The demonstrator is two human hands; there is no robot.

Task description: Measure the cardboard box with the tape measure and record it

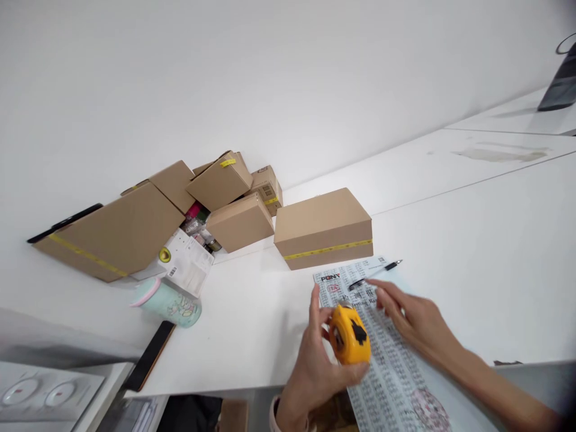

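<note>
Where the things stand farthest to the left of the near taped box [324, 231], a large carton [117, 231] with a yellow band is set against the wall; closer to that box, yet well apart from it on its left, come a mint-green tumbler [175, 307] with a pink rim and a white package [191, 261], one near the other; behind these, also left of the box, an upper carton [220, 180] and a lower carton [240, 223] crowd together; in front of the box, the left hand [315, 354] is curled round a yellow tape measure [350, 336], held above a pale blue printed sheet [384, 354] whose far edge lies just before the box; on that sheet, just to the box's front right, rests a slim dark-tipped pen [375, 274]; right of it, the right hand [418, 318] is loosely spread, thumb and index apart, grasping nothing visible; its index fingertip is at the pen, though I cannot tell whether it touches.
</note>
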